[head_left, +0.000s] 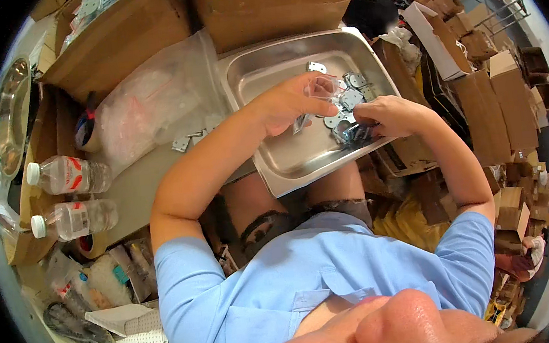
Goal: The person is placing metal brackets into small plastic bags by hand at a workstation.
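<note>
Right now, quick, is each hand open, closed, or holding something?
Left hand: closed on a clear bag.
Right hand: curled at the metal parts; grip can't be told.

Single wide fisheye view from head height, close above, facing steeply down past a light-blue short-sleeved cloth shirt (341, 257) to a shallow rectangular silver metal tray (266, 71), edges bending toward the rim

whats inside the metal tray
Metal pieces and something dark and shiny lie in the tray. The left hand and right hand cover some of these; what's beneath can't be seen.
</note>
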